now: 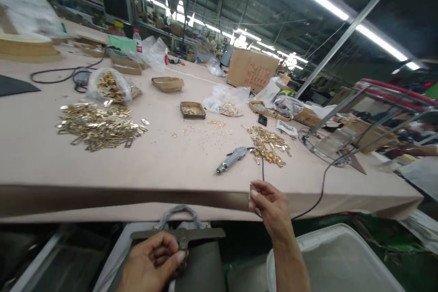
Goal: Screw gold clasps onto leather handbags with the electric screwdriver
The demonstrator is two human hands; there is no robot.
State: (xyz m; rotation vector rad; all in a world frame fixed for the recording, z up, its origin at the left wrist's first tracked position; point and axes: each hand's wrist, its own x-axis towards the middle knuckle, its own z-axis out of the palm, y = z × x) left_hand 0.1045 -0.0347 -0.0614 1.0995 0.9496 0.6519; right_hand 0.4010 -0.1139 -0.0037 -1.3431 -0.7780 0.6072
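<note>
Left hand [150, 260] clamped on dark bag [205, 264], below tabletop [153, 164] near edge; handle [179, 208] looks already on. Right hand [272, 210], apart, pinches small plate [251, 190], probably metal, off bag. Driver [232, 159] lies unheld toward near edge.

Plates [101, 125] — glossy gold metal; bag [190, 255] — smooth, matt.

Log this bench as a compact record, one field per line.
Left hand: gripping a grey-green bag
Right hand: pinching a small flat metal piece
Tool: grey corded power screwdriver, lying on the pale pink tabletop
Left pile: shiny rectangular metal plates
Right pile: gold-coloured metal pieces
Tray: shallow brown cardboard box, small parts inside
</note>
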